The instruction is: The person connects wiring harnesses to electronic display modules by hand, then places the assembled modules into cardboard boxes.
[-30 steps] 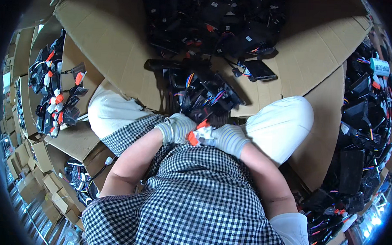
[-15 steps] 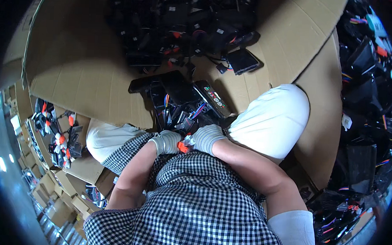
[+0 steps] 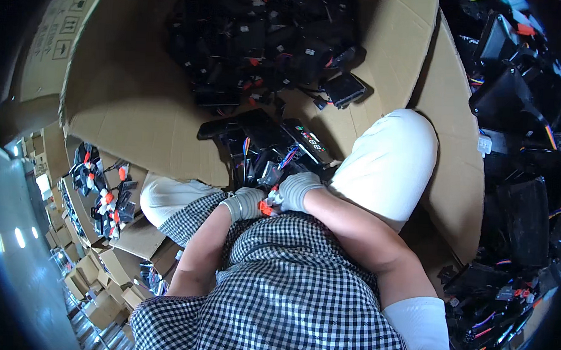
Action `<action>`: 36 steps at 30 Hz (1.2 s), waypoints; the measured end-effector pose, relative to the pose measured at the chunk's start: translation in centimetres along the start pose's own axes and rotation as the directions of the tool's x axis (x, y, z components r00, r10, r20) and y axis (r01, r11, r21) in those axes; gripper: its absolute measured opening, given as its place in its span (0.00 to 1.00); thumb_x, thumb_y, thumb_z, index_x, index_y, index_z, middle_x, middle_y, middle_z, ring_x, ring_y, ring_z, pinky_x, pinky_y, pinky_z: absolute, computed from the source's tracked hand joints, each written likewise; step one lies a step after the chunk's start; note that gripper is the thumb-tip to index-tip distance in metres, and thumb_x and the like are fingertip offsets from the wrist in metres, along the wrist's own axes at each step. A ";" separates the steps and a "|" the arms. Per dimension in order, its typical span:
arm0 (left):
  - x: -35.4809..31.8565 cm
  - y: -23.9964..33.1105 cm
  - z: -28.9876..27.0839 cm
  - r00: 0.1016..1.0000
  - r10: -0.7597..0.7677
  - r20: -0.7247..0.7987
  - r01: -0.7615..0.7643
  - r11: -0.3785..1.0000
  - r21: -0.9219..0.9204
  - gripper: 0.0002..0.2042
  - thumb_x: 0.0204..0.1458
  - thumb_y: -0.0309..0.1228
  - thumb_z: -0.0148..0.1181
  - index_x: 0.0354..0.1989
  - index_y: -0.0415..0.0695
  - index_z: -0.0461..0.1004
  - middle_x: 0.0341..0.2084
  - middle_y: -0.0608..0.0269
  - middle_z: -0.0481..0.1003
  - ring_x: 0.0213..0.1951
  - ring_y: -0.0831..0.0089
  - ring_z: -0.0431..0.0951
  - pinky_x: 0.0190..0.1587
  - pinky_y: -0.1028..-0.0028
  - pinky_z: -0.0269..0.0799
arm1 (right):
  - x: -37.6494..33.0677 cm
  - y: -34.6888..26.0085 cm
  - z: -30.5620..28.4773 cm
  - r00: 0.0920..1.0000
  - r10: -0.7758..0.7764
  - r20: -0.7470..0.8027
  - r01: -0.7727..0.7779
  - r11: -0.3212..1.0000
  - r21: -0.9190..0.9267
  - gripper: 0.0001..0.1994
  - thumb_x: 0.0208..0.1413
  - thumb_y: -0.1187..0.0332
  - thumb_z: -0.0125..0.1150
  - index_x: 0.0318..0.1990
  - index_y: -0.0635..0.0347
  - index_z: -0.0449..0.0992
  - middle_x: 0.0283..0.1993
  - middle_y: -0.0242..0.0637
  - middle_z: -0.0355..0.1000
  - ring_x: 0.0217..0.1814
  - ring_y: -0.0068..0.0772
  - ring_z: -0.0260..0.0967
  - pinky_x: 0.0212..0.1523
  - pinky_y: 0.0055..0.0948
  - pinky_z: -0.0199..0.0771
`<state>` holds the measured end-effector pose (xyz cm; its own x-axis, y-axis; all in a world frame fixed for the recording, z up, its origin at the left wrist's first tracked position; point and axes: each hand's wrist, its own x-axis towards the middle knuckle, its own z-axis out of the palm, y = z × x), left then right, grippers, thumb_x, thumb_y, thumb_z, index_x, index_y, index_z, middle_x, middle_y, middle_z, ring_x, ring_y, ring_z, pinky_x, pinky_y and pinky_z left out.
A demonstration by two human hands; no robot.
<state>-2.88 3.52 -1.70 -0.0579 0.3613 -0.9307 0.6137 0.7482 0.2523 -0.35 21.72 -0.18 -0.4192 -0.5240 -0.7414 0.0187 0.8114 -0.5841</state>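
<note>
My left hand [image 3: 244, 204], in a striped knit glove, is closed around an orange-red plug connector [image 3: 266, 208] just above my lap. Against it, my right hand [image 3: 299, 191], gloved the same way, pinches a pale wire connector [image 3: 274, 198]. The fingertips of both hands are partly hidden. Just beyond them lies a cluster of black electronic units with coloured wires [image 3: 287, 156]. A black display panel [image 3: 308, 140] with small coloured symbols leans at its right side, and a plain black panel [image 3: 257, 128] lies behind.
A large open cardboard box [image 3: 132, 125] spreads before me, with many black units [image 3: 268, 37] in its shadowed depth. One black unit [image 3: 344, 89] lies apart on the cardboard. Wired units with orange plugs [image 3: 109, 199] sit at left. More black units [image 3: 510, 216] are heaped at right.
My view has shifted slightly, moving the surroundings in the picture. Both hands stay together at the connectors, with only small finger movement.
</note>
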 end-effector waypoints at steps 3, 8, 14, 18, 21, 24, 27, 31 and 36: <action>1.5 -4.3 4.0 0.882 0.224 -0.414 -0.296 0.948 -0.119 0.14 0.53 0.29 0.46 0.47 0.42 0.68 0.44 0.58 0.72 0.42 0.68 0.73 0.46 0.72 0.68 | -0.1 1.3 -1.1 0.971 -0.164 -0.177 0.175 0.983 0.053 0.22 0.48 0.49 0.52 0.31 0.61 0.78 0.32 0.47 0.74 0.36 0.47 0.73 0.39 0.38 0.70; -7.2 -0.7 -6.4 -0.032 0.200 -0.979 -0.096 0.975 0.202 0.05 0.41 0.23 0.53 0.28 0.45 0.68 0.25 0.67 0.69 0.24 0.71 0.69 0.20 0.70 0.61 | -7.6 4.4 -3.7 0.871 -0.269 -0.411 0.485 0.335 0.808 0.17 0.48 0.54 0.61 0.23 0.62 0.75 0.13 0.28 0.63 0.12 0.14 0.55 0.15 0.16 0.53; -12.2 -6.0 -3.9 -0.023 -0.757 -0.653 -0.991 -0.067 0.113 0.02 0.45 0.26 0.51 0.23 0.47 0.67 0.17 0.71 0.67 0.17 0.75 0.64 0.17 0.77 0.56 | -7.1 5.6 -2.5 0.543 -0.026 -0.839 0.717 -0.507 0.479 0.09 0.58 0.65 0.49 0.28 0.56 0.61 0.09 0.23 0.49 0.06 0.16 0.43 0.07 0.17 0.42; -23.4 -1.2 -3.4 -0.336 -0.751 -0.569 -0.908 0.098 0.408 0.17 0.44 0.39 0.60 0.38 0.41 0.66 0.21 0.67 0.69 0.19 0.77 0.65 0.26 0.72 0.66 | -4.8 9.3 -2.3 0.588 0.074 -0.805 0.753 -0.414 0.511 0.12 0.58 0.56 0.49 0.31 0.53 0.67 0.10 0.21 0.51 0.05 0.14 0.42 0.05 0.17 0.42; -32.0 -2.2 -3.1 -0.546 -0.699 -0.461 -0.837 0.429 0.341 0.19 0.50 0.46 0.53 0.37 0.41 0.65 0.15 0.69 0.62 0.19 0.79 0.63 0.26 0.76 0.63 | -3.7 6.6 -2.9 0.577 0.551 -0.603 0.745 -0.054 0.665 0.16 0.55 0.54 0.53 0.39 0.57 0.69 0.12 0.18 0.50 0.09 0.11 0.43 0.09 0.16 0.43; -39.3 -8.2 -3.0 -0.583 -0.561 -0.588 -0.806 0.490 0.332 0.09 0.54 0.38 0.52 0.32 0.45 0.68 0.22 0.69 0.69 0.22 0.80 0.68 0.26 0.79 0.66 | -3.4 5.3 -2.4 0.592 0.494 -0.637 0.717 0.039 0.696 0.21 0.54 0.53 0.55 0.46 0.62 0.69 0.14 0.17 0.48 0.10 0.10 0.41 0.11 0.16 0.41; -45.0 -14.7 -5.5 -0.508 -0.586 -0.631 -0.856 0.428 0.291 0.06 0.49 0.34 0.50 0.25 0.47 0.68 0.19 0.66 0.69 0.22 0.71 0.71 0.24 0.74 0.68 | -2.3 5.6 -1.9 0.717 0.251 -0.650 0.687 -0.093 0.721 0.20 0.53 0.56 0.56 0.46 0.62 0.69 0.14 0.20 0.46 0.09 0.13 0.40 0.10 0.17 0.40; -50.9 -19.2 -8.8 -0.788 -0.481 -0.385 -0.612 0.682 0.400 0.08 0.45 0.24 0.59 0.32 0.50 0.69 0.20 0.73 0.68 0.21 0.77 0.69 0.20 0.78 0.66 | -2.0 5.8 -1.5 0.716 0.296 -0.632 0.671 -0.043 0.740 0.17 0.52 0.58 0.58 0.44 0.60 0.70 0.14 0.20 0.47 0.09 0.13 0.40 0.10 0.17 0.40; -52.9 -24.5 -8.4 -0.933 -0.314 -0.176 -0.360 0.833 0.420 0.06 0.49 0.27 0.57 0.35 0.47 0.68 0.25 0.65 0.73 0.23 0.76 0.73 0.21 0.77 0.68 | -2.7 3.4 -2.0 0.699 0.405 -0.589 0.638 0.019 0.770 0.12 0.50 0.60 0.60 0.38 0.57 0.71 0.13 0.20 0.48 0.09 0.13 0.42 0.09 0.17 0.41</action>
<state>-21.47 -29.23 43.64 -0.2776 -0.4739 0.8357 0.8627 0.2597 0.4339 -0.93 26.42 0.46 -0.8202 0.1150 -0.5605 0.4320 -0.5179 -0.7384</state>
